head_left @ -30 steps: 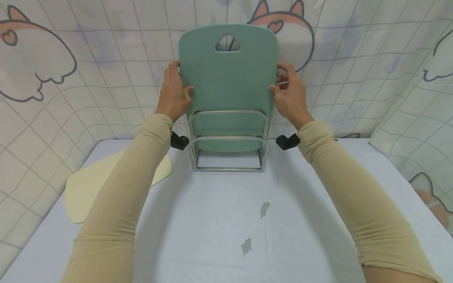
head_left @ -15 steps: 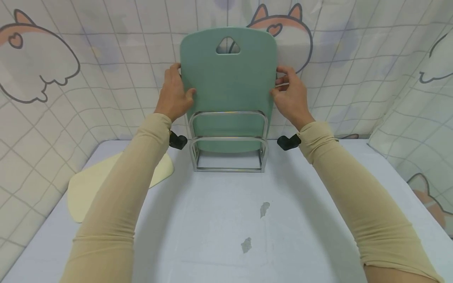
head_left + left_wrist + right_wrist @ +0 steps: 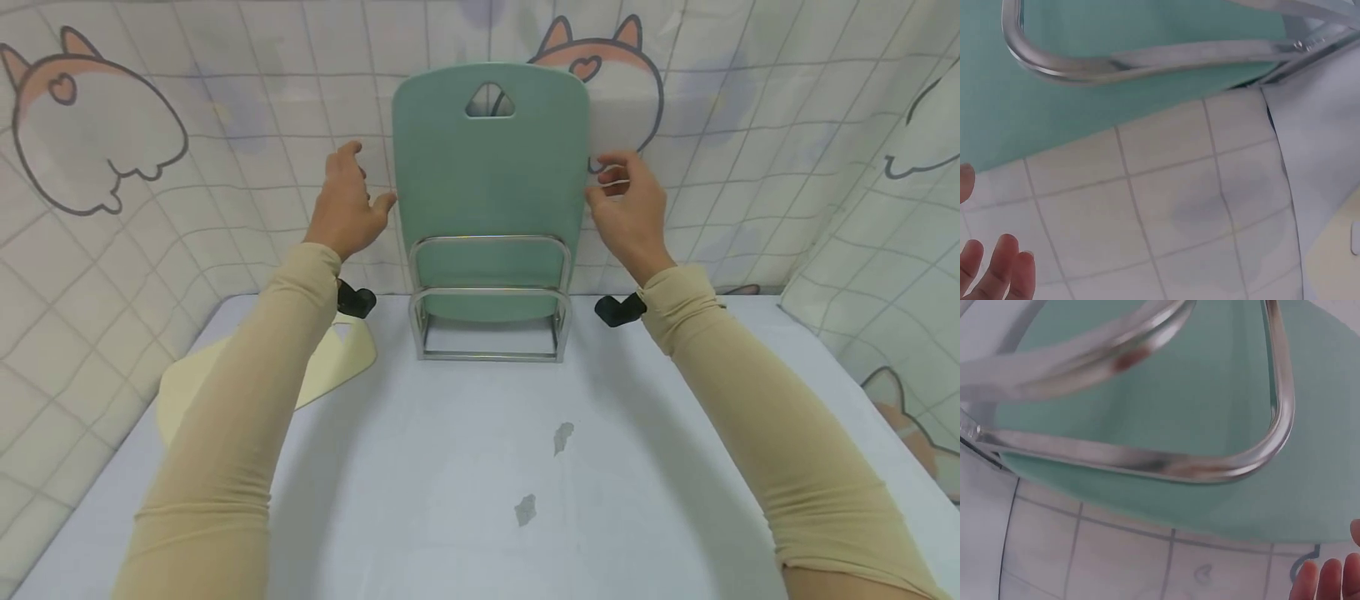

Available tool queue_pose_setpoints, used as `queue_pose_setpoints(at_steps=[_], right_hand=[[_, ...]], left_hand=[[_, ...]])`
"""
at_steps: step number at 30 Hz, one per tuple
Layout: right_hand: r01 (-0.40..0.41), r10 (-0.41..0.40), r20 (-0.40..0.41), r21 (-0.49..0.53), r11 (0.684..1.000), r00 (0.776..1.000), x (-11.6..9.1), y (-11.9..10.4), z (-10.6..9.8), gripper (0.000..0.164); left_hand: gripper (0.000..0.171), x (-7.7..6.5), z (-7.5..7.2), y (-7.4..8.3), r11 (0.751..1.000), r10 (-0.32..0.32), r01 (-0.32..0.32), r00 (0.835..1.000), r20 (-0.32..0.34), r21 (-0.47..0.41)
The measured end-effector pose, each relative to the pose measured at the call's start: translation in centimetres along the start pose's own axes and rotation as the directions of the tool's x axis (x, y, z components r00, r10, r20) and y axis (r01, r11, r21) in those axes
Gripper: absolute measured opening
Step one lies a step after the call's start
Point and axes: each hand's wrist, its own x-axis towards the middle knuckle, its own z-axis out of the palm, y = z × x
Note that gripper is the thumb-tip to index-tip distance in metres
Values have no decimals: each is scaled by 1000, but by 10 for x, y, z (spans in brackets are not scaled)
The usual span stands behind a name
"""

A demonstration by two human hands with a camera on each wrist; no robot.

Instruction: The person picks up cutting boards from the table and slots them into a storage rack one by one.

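A green cutting board (image 3: 491,179) stands upright in a chrome wire rack (image 3: 491,291) against the back wall; its triangular handle hole is at the top. My left hand (image 3: 347,208) is off the board's left edge, fingers spread and thumb towards it. The left wrist view shows these fingers (image 3: 1005,265) apart from the green surface. At the right edge hovers my right hand (image 3: 633,212), fingers loosely bent and holding nothing. In the right wrist view the right fingertips (image 3: 1329,578) lie just beyond the board's edge.
A cream cutting board (image 3: 341,362) lies flat on the left of the white-covered table (image 3: 450,467), partly under my left forearm. Patterned tile-print sheeting (image 3: 262,167) hangs behind and along both sides. Two grey patches mark the tabletop.
Both hands have come away from the green cutting board, the left moving further left and the right slightly right. The board stays standing in the rack. The head view has shifted slightly.
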Motion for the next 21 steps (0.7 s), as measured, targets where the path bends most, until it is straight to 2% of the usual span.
queue_pose_setpoints(at_steps=[6, 14, 21], right_hand=[[51, -50, -29, 37, 998, 998, -8, -7, 6, 33], [61, -61, -10, 104, 993, 998, -19, -21, 14, 32], [75, -78, 16, 149, 986, 997, -31, -28, 21, 34]], left_hand=[[76, -10, -13, -12, 1000, -16, 16, 1000, 15, 19], [77, -19, -28, -26, 997, -52, 50, 998, 23, 53], [78, -29, -37, -37, 997, -58, 56, 997, 42, 62]])
